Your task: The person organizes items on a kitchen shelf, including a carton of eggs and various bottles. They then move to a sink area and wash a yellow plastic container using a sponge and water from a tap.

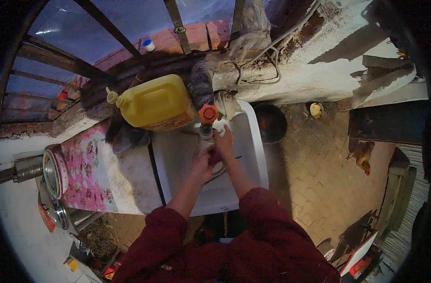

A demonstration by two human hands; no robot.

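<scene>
Both my hands are over a white sink point(258, 148), just below a tap point(206, 130) with an orange-red handwheel point(208, 114). My left hand point(202, 163) has its fingers around a small dark purple object point(215, 156), partly hidden and too blurred to name. Higher up, my right hand point(224, 142) is beside the tap, with its fingertips at a white object point(220, 124) of unclear kind. Whether it grips that object cannot be made out. Beneath my forearms, part of a round basin rim point(217, 177) shows in the sink.
Left of the tap lies a yellow plastic jerrycan point(159, 100). A pink floral cover point(84, 169) spreads over the left surface, with stacked bowls point(52, 173) at its edge. Right of the sink are a dark round container point(270, 122), a brick floor point(318, 180) and a hen point(363, 161).
</scene>
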